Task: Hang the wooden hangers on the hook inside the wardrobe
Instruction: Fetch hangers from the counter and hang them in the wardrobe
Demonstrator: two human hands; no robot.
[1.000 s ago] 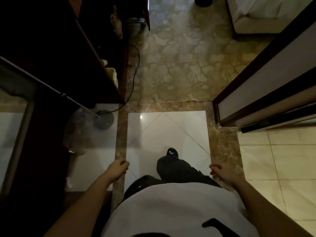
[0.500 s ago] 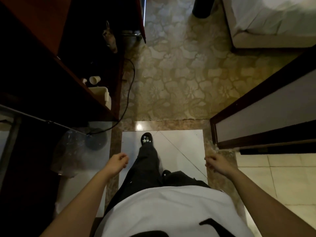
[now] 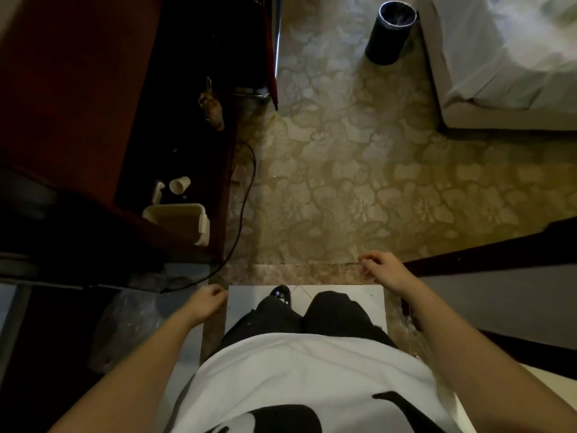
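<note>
- The left hand and the right hand hang with loosely curled fingers and hold nothing.
- No wooden hangers and no hook are in view.
- Probably the step is the approach, across the beige patterned carpet ahead of both hands.
- The next move calls for finding the hangers, then gripping 1.

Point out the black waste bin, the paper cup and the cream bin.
black waste bin (image 3: 387, 39), head view, on its side wall.
paper cup (image 3: 180, 185), head view, on its side.
cream bin (image 3: 202, 228), head view, on its right wall.

bin left of bed
</note>
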